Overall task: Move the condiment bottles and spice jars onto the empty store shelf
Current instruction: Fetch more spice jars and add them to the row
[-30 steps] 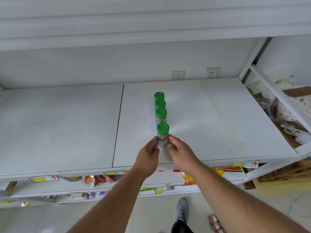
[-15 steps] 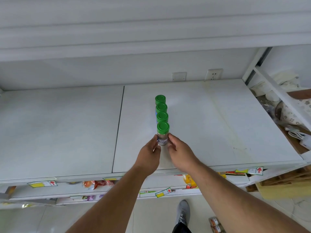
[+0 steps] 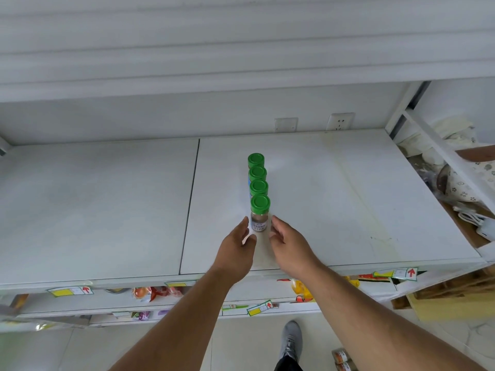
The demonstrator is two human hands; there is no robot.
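A wide white shelf (image 3: pixel 334 199) fills most of the view, made of two panels that meet at a dark seam left of centre. Above it runs the underside of a higher white shelf, and two wall sockets (image 3: pixel 340 121) sit on the back wall. Below its front edge, a lower shelf (image 3: pixel 107 303) carries yellow price tags and some colourful packets.

Two bare forearms reach up from the bottom of the view toward the middle of the shelf. The left hand (image 3: pixel 237 250) and the right hand (image 3: pixel 290 245) flank the nearest spice jar (image 3: pixel 259 218), one on each side, fingers loosely extended and not gripping it; a thin gap shows between each hand's fingertips and the glass. The hands are apart, with the jar between them.

Four green-lidded spice jars stand upright in a straight row running from front to back on the right-hand panel, each just behind the other. The nearest has brown contents and a small white label.

On the floor below, a grey shoe (image 3: pixel 292 341) shows, with more jars (image 3: pixel 341 358) lying just beside it.
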